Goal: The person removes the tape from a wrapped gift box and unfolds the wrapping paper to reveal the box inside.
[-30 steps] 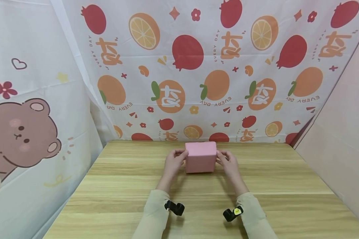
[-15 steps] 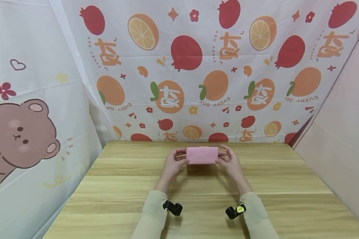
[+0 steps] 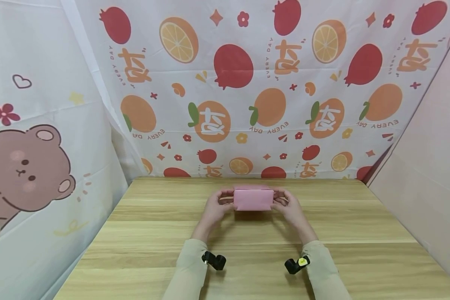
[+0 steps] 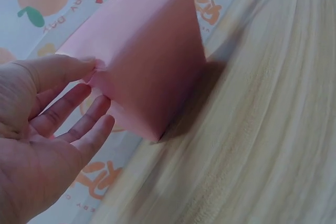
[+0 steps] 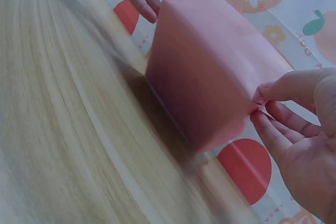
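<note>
A pink box point(image 3: 253, 200) is held between both hands near the back of the wooden table. From the left, my left hand point(image 3: 213, 205) pinches one upper corner between thumb and fingertips. At the opposite end my right hand point(image 3: 292, 205) pinches the other corner the same way. In the left wrist view the pink box point(image 4: 152, 51) leans tilted close above the tabletop, with a shadow along its lower edge. The right wrist view shows the thumb of the right hand point(image 5: 310, 150) pressing into a folded corner. Whether the lower edge touches the wood, I cannot tell.
The wooden table point(image 3: 255, 258) runs forward to a fruit-print curtain point(image 3: 240, 100) right behind the box. A bear-print curtain point(image 3: 30, 166) hangs at the left, and a plain pale curtain point(image 3: 431, 187) at the right. Small black cameras point(image 3: 214, 261) sit on both wrists.
The box has tipped, so its front face no longer shows below the top as before. It rose, then came slightly lower and nearer. Both hands shifted their hold on its ends.
</note>
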### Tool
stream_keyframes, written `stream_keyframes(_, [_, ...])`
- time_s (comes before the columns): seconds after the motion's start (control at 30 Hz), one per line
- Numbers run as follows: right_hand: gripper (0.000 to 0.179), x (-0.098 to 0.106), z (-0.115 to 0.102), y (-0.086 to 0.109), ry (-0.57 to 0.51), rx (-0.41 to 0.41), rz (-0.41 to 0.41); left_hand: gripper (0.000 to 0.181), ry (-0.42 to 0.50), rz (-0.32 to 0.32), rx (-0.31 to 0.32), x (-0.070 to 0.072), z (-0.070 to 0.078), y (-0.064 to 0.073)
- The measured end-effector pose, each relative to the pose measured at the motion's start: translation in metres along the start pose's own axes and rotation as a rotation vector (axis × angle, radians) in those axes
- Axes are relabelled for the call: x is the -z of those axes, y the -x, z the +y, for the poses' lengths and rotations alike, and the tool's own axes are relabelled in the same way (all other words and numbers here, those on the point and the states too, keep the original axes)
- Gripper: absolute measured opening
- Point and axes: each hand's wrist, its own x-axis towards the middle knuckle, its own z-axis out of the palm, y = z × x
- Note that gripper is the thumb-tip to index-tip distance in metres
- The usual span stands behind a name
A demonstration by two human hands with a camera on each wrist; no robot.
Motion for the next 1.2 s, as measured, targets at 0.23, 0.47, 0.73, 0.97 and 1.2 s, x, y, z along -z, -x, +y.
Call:
stream_keyframes(0.23, [0.048, 0.008, 0.002, 0.002, 0.051, -0.030, -0.057, 0.039, -0.043, 0.019, 0.039, 0.004, -0.002, 0.002])
stream_keyframes(0.47, [0.047, 0.016, 0.001, 0.004, 0.042, -0.092, -0.102, 0.037, 0.016, 0.044, 0.103, 0.002, 0.000, 0.001])
stream_keyframes(0.73, [0.041, 0.012, -0.016, 0.011, 0.130, -0.156, -0.104, 0.038, -0.014, 0.028, 0.134, 0.000, -0.003, 0.004])
stream_keyframes(0.97, [0.041, 0.010, -0.019, 0.014, 0.159, -0.184, -0.132, 0.042, -0.062, 0.018, 0.141, 0.001, -0.008, 0.005])
stream_keyframes(1.2, [0.034, 0.007, -0.018, 0.012, 0.209, -0.178, -0.091, 0.043, -0.058, -0.012, 0.154, 0.000, -0.009, 0.006])
